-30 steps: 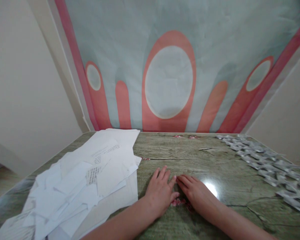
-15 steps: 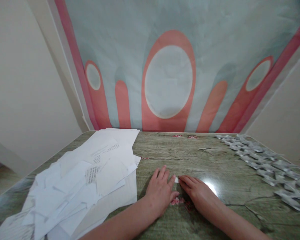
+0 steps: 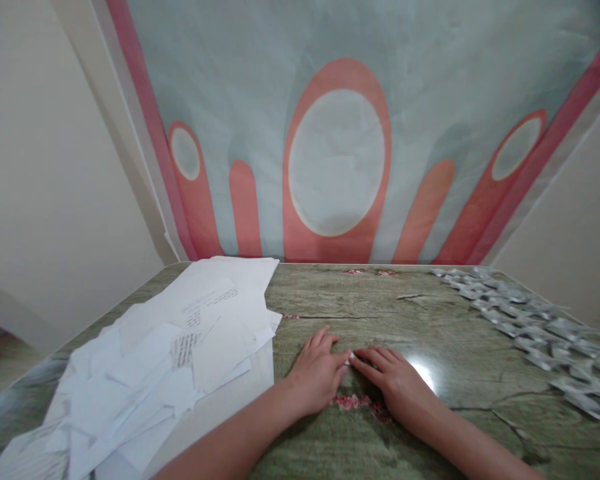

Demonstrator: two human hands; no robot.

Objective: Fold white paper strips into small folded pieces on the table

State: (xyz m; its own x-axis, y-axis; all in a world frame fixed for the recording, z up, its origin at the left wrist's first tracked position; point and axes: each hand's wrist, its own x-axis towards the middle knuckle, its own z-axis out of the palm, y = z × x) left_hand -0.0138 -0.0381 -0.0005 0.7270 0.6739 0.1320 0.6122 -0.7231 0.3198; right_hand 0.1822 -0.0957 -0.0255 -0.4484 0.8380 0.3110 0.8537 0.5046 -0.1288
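Just right of the middle of the table, a small white piece of paper (image 3: 351, 359) shows between my two hands, mostly covered by fingertips. My left hand (image 3: 319, 375) rests over the tabletop, its thumb and forefinger drawn in at the paper's left side. From the other side, my right hand (image 3: 394, 379) has its fingers pressed together, with the forefinger tip on the paper's right side. How the paper is folded is too small to tell.
A loose heap of white papers (image 3: 220, 360), some printed, covers the table's left side. Several small whitish folded pieces (image 3: 540, 327) lie in rows along the right edge. The wood-patterned table (image 3: 330, 293) meets a wall with a red and grey-green covering (image 3: 260, 80).
My left hand has turned slightly, its fingers and thumb drawing in toward the paper. My right fingertips have moved a little left, and less of the paper shows.
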